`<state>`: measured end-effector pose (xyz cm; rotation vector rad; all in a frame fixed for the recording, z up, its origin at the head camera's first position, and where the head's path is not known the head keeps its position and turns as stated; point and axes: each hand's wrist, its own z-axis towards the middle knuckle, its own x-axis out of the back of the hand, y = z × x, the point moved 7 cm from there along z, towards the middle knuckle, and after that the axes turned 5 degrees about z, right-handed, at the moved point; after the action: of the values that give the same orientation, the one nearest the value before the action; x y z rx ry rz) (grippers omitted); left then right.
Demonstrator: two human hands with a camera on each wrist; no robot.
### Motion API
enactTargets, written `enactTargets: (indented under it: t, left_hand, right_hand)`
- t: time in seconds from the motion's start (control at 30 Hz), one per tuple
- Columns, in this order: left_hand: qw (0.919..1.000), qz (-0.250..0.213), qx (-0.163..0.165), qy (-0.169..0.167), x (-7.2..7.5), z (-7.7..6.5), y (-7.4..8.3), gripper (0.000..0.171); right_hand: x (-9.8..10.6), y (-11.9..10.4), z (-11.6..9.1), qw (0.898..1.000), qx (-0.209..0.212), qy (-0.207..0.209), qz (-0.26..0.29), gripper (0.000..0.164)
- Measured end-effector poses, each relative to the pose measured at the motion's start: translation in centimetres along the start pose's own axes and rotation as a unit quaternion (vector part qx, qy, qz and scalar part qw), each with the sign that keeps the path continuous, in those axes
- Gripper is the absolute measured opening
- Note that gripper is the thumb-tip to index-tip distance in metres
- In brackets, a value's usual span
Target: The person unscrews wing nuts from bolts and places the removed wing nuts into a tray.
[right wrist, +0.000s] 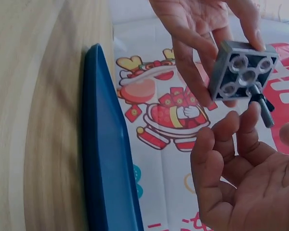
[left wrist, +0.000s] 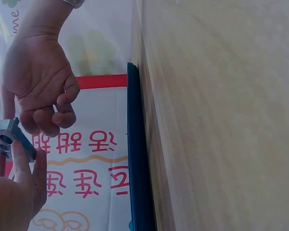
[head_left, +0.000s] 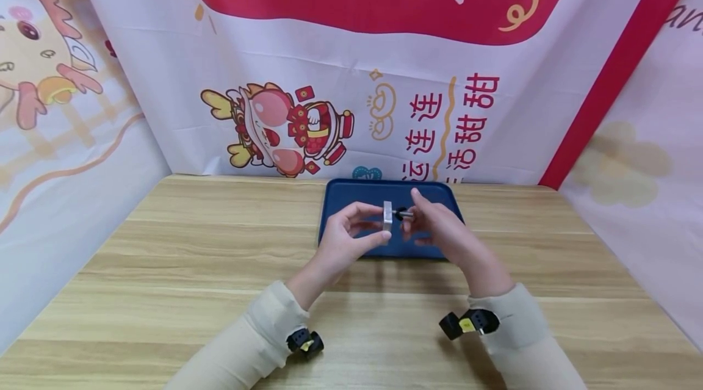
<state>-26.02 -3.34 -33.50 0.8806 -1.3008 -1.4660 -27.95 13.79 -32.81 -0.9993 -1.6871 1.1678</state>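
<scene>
My left hand (head_left: 346, 234) grips a square silver metal block (head_left: 387, 216) by its edges, between thumb and fingers. Round holes dot the block's face in the right wrist view. From a corner hole a metal bolt (right wrist: 266, 113) sticks out toward my right hand (head_left: 442, 228), with a small black winged piece (right wrist: 261, 100) on it, perhaps a wing nut. One fingertip of the right hand is at this black piece, and whether it touches cannot be told. The right fingers are loosely bent, and the thumb stands away from the bolt.
Beneath both hands lies a blue tray (head_left: 357, 191) with a raised rim, at the back of the wood-grain table (head_left: 219, 256). A printed cloth (head_left: 329, 51) hangs directly behind it, with more printed cloth at both sides.
</scene>
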Motion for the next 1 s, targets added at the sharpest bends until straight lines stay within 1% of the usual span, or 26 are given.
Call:
enactTargets:
  t: [0.17, 0.37, 0.53, 0.7, 0.87, 1.0]
  left_hand:
    - [1.0000, -0.002, -0.001, -0.004, -0.1, 0.0, 0.0, 0.035]
    - [1.0000, -0.001, -0.006, -0.003, -0.1, 0.0, 0.0, 0.035]
    - [1.0000, -0.005, -0.004, -0.004, -0.1, 0.1, -0.2, 0.035]
    - [1.0000, -0.004, -0.006, 0.001, 0.0, 0.1, -0.1, 0.036]
    - [1.0000, -0.004, -0.005, 0.000, 0.1, 0.0, 0.0, 0.036]
    - [1.0000, -0.005, -0.003, 0.000, 0.1, 0.0, -0.1, 0.036]
  right_hand:
    - [-0.6, 0.2, 0.1, 1.000, -0.002, -0.016, 0.023, 0.061]
    - [-0.6, 0.1, 0.3, 0.999, 0.010, -0.022, 0.035, 0.045]
    - [-0.5, -0.3, 0.3, 0.998, 0.041, -0.038, 0.035, 0.031]
    - [-0.5, -0.7, 0.1, 0.996, 0.068, -0.052, 0.018, 0.020]
    - [-0.4, -0.9, 0.0, 0.995, 0.086, -0.055, 0.009, 0.018]
    - [-0.3, -0.8, 0.1, 0.994, 0.095, -0.053, 0.004, 0.022]
